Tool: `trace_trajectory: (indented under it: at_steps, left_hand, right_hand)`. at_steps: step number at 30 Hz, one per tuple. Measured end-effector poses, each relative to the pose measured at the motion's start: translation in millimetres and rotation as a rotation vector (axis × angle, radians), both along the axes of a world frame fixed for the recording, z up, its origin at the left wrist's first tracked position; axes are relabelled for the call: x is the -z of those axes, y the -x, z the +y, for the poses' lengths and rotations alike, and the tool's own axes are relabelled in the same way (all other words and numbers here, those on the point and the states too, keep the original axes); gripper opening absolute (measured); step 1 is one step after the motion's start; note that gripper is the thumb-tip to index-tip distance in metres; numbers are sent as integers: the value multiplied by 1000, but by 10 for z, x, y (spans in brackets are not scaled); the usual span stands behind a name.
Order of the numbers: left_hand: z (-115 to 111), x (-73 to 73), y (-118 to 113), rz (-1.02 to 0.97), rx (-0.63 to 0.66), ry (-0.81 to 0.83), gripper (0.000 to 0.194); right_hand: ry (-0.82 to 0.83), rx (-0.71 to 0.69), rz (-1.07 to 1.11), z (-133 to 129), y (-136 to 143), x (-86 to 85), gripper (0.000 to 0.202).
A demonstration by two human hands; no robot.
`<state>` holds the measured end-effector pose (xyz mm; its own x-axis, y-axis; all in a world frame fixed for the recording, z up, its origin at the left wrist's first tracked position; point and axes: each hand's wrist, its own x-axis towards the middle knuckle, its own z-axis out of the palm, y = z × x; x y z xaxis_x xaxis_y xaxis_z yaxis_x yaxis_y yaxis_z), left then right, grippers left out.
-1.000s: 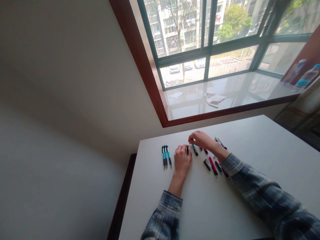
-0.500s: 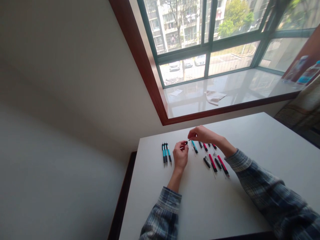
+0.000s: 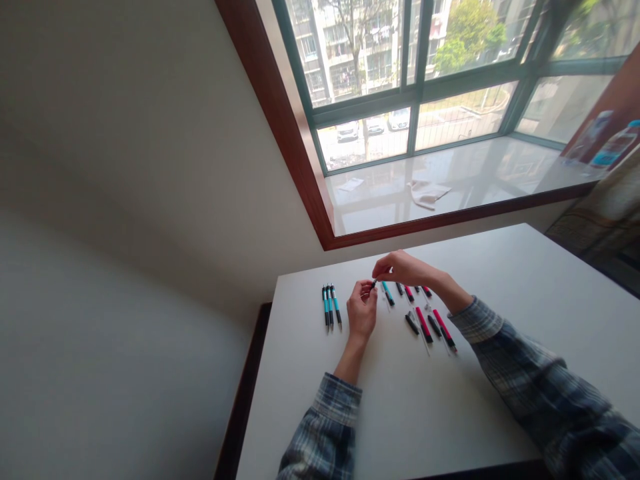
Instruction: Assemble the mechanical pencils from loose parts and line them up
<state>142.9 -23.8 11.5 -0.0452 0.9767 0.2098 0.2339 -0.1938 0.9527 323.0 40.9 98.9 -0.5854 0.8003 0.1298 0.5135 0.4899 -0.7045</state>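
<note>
Head view, black pen part [image 3: 373,285]: between both hands, over worktop [image 3: 400,400].
Long axis: short, slants up-right toward right fingertips; neither hand clearly nearer.
Left hand [image 3: 362,312]: fingers curled, pinching the part.
Right hand [image 3: 399,268]: fingertips close together at upper end; grip too small to tell.
Turquoise barrel [image 3: 388,294]: just right of left hand.

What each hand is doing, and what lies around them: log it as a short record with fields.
Left hand: holds a small black pen part
Right hand: at that part's upper end; grip too small to tell
To the left: three blue-and-black pens, side by side
To the right: blue-and-black barrel, red-and-black barrels, black pieces
Surface: white table
</note>
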Motion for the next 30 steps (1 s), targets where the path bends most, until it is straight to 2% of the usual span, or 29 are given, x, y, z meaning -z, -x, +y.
trace_trajectory:
  at_steps: [8,13,18,23,25,30]
  left_hand:
    - [1,-23,-10,10,0,6,17]
    - [4,-26,-17,16,0,12,16]
    - [2,-41,-24,23,-6,21,17]
    - [6,-38,-20,24,9,29,19]
    - [6,-39,-20,28,13,33,17]
    - [7,-38,-27,0,18,50,15]
  right_hand:
    - [-7,-2,-18,-12,14,-6,14]
    - [-26,70,-132,-30,26,-44,12]
    - [-81,110,-263,-24,27,-29,32]
    - [-15,39,-147,-14,0,-1,16]
    - [-27,32,-178,-17,3,3,12]
    - [-35,74,-280,-40,28,-36,19]
